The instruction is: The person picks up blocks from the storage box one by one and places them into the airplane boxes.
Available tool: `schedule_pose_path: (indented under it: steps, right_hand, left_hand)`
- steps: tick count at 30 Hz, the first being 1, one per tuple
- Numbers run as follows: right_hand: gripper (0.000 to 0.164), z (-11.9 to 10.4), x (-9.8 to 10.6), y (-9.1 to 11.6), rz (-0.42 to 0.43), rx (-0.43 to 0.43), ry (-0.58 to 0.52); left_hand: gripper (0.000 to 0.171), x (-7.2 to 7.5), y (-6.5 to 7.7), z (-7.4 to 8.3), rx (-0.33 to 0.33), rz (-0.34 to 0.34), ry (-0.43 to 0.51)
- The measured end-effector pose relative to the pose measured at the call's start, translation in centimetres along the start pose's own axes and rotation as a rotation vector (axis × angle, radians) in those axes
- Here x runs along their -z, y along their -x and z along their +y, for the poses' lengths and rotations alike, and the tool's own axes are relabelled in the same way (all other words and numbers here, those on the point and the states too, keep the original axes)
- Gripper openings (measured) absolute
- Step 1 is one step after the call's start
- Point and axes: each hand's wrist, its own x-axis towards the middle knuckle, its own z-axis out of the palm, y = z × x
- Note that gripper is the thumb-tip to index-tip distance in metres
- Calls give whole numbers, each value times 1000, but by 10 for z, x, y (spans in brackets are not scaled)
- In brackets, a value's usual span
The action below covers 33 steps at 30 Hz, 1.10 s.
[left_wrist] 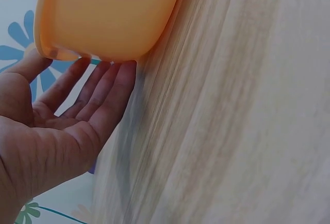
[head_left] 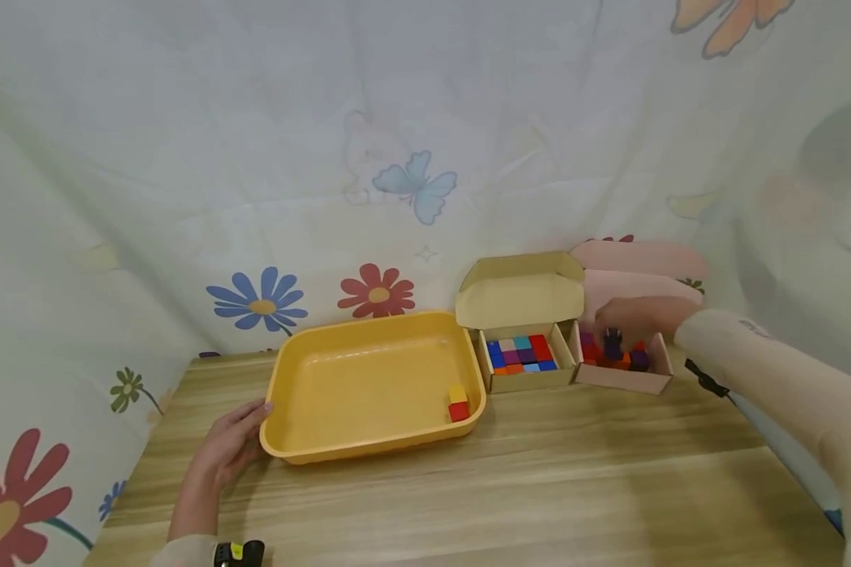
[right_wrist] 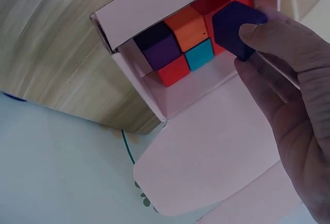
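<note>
In the head view, my right hand (head_left: pixel 627 316) is over the pink box (head_left: pixel 624 379). It pinches a dark purple-blue cube (right_wrist: pixel 237 28) between thumb and fingers, and the cube is raised above the others. Inside that box lie an orange cube (right_wrist: pixel 188 27), a dark purple cube (right_wrist: pixel 159 46), a teal cube (right_wrist: pixel 200 55) and several red ones. My left hand (head_left: pixel 228 442) is at the left end of a yellow tray (head_left: pixel 372 453), its extended fingertips against the outer wall and thumb tip at the rim. A yellow cube (head_left: pixel 457 394) and a red cube (head_left: pixel 458 412) sit together inside the tray's right side.
A tan cardboard box (head_left: pixel 532 382), lid up, stands between tray and pink box, holding several coloured cubes. The pink box's lid (right_wrist: pixel 211 157) is also folded back. Behind the wooden table (head_left: pixel 510 488) hangs a flowered cloth (head_left: pixel 312 220).
</note>
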Motion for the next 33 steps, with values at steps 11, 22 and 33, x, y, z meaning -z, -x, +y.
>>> schedule_pose_path:
  steps: [11, 22, 33]
  right_hand:
    - [34, 7, -25, -20, -89, 3, -69]
    - [44, 8, -49, -29, 95, 213, -3]
    - [27, 0, -33, -24, 43, -15, -180]
  left_hand:
    - [79, 1, 1, -1, 7, -17, -12]
    - [75, -1, 3, 1, -28, -22, 24]
    - [75, 0, -1, 2, -33, -30, 22]
